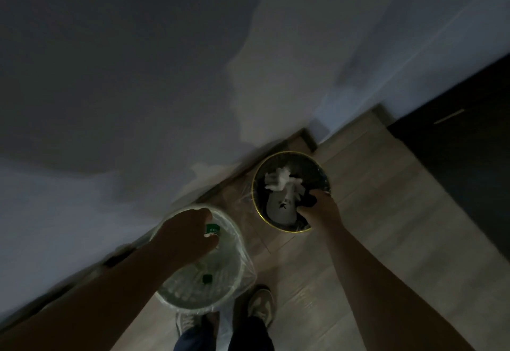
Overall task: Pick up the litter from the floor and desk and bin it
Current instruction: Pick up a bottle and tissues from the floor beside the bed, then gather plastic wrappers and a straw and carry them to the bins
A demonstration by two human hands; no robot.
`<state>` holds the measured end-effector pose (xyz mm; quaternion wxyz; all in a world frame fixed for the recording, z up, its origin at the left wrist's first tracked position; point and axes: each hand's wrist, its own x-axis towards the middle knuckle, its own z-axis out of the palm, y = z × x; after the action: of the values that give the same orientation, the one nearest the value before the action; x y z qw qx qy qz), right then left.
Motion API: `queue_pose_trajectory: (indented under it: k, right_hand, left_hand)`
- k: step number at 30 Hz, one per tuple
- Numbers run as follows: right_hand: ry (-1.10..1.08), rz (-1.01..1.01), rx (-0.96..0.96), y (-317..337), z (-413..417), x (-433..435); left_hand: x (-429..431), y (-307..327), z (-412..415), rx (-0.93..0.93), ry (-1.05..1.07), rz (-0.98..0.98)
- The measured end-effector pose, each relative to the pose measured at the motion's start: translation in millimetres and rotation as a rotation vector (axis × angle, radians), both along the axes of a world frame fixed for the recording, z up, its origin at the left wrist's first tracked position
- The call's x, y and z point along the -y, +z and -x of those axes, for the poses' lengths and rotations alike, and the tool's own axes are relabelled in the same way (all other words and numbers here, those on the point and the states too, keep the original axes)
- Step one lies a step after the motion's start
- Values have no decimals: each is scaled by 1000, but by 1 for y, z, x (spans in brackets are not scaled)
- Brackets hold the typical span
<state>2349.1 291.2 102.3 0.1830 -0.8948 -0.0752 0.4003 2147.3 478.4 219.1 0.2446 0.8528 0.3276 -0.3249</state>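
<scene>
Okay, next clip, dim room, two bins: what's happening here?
A person stands over two bins by the wall. The left hand holds a small green-labelled item above the white lined bin. The right hand reaches into the dark gold-rimmed bin, gripping something dark above the crumpled white paper already inside. Neither item has been dropped yet.

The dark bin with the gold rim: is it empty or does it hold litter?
It holds litter: white crumpled paper lies inside the dark bin.
</scene>
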Motion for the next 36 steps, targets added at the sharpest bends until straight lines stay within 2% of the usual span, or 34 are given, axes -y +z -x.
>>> queue_pose_trajectory:
  k: [6,12,21,25,30,36]
  right_hand:
    - [324,40,135,120,22,8]
    - [462,-55,251,269,52,3]
    - [627,-242,404,498,81,-11]
    - [694,-339,489,580,88,-15]
    - [828,-494,689,672,96,-24]
    - [1079,-685,825,740,121,-42]
  left_hand:
    - [0,83,5,40,-49,-7]
    - [-4,187,22,130,-157,-55]
    - [-14,362,46,431,-256,-184]
    - [-13,444,55,571,-202,-243]
    - [0,535,78,732,-101,-452]
    - [30,593,125,796,114,-634]
